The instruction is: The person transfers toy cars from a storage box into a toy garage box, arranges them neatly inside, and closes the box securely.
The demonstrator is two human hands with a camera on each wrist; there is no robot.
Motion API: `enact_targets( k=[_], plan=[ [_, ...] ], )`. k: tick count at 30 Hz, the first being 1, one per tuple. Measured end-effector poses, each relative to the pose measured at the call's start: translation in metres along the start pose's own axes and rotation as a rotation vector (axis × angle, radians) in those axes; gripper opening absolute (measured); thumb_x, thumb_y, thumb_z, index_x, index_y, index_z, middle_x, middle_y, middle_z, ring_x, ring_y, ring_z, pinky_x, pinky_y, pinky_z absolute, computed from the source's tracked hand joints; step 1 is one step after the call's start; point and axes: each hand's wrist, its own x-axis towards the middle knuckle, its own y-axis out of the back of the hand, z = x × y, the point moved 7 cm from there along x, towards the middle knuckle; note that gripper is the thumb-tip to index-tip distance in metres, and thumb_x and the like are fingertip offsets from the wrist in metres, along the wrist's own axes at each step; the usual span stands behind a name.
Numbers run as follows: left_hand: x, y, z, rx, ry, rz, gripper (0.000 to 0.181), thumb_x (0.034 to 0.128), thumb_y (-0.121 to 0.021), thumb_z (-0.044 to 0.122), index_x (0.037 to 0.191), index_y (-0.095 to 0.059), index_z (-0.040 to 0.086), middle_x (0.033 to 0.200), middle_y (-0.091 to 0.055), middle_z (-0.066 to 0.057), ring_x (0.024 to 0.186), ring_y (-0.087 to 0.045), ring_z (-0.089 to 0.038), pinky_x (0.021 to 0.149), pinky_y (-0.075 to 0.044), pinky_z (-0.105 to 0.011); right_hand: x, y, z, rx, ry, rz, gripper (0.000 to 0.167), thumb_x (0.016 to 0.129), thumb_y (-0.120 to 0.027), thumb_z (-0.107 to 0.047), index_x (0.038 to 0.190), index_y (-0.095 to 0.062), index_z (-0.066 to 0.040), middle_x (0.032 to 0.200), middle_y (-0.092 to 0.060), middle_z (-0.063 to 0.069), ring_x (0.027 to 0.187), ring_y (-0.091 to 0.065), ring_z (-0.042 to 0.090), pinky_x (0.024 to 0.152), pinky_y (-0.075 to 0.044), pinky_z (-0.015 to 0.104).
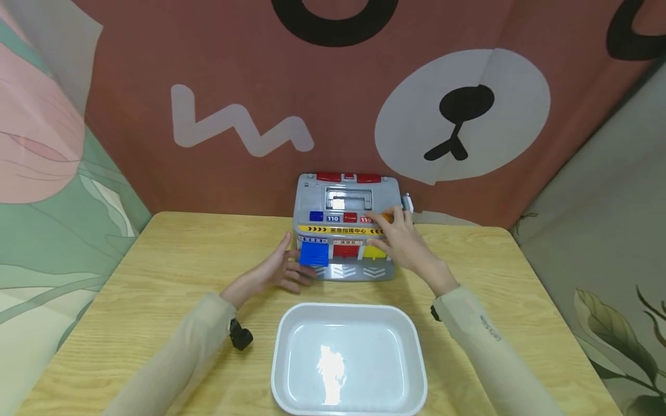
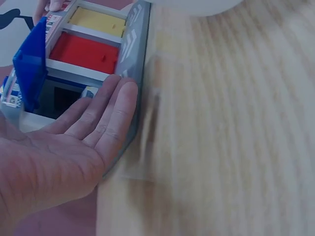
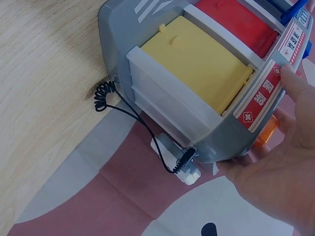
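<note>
A grey toy emergency station (image 1: 339,231) stands at the far side of the table, with blue, red and yellow doors along its front. Its blue door (image 2: 30,64) is swung up, showing a dark compartment with a small, partly hidden item inside. The red door (image 2: 84,53) and yellow door (image 3: 199,64) are down. My left hand (image 1: 281,270) is beside the blue-door bay, palm up, fingers extended at its lower front edge. My right hand (image 1: 408,240) holds the station's right upper edge, thumb against the front sign, fingers around the orange button (image 3: 266,131).
A white rectangular tub (image 1: 348,358) sits on the wooden table (image 1: 208,248) in front of the station. On the station's right side hangs a white handset (image 3: 176,160) with a coiled black cord (image 3: 103,96). A printed cloth (image 1: 250,58) hangs behind.
</note>
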Motion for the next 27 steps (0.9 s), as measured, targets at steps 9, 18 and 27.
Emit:
enact_targets(
  k=[9, 18, 27],
  plan=[
    [-0.015, 0.016, 0.029, 0.322, -0.183, 0.381, 0.071, 0.1016, -0.027, 0.056, 0.118, -0.054, -0.008, 0.102, -0.065, -0.025, 0.086, -0.065, -0.039, 0.072, -0.055, -0.047, 0.000, 0.000, 0.001, 0.002, -0.005, 0.010, 0.064, 0.091, -0.064, -0.042, 0.146, -0.042, -0.019, 0.129, -0.034, 0.022, 0.115, -0.029, 0.038, 0.086, -0.046, 0.048],
    [-0.033, 0.007, 0.087, 0.724, -0.640, 0.813, 0.027, 0.0970, -0.056, 0.019, 0.117, -0.056, 0.001, 0.104, -0.058, -0.014, 0.089, -0.054, -0.026, 0.075, -0.045, -0.036, 0.000, -0.002, 0.001, 0.021, -0.016, 0.006, 0.063, 0.091, -0.064, -0.042, 0.146, -0.042, -0.019, 0.131, -0.033, 0.022, 0.116, -0.029, 0.039, 0.087, -0.045, 0.050],
    [-0.018, -0.032, 0.111, 1.231, -0.631, 0.631, 0.061, 0.0925, -0.065, 0.033, 0.142, -0.044, 0.004, 0.138, -0.048, -0.015, 0.121, -0.044, -0.029, 0.102, -0.039, -0.043, 0.000, -0.002, 0.001, 0.024, -0.027, -0.007, 0.064, 0.091, -0.064, -0.042, 0.147, -0.042, -0.020, 0.131, -0.033, 0.022, 0.117, -0.028, 0.039, 0.087, -0.046, 0.050]
  ],
)
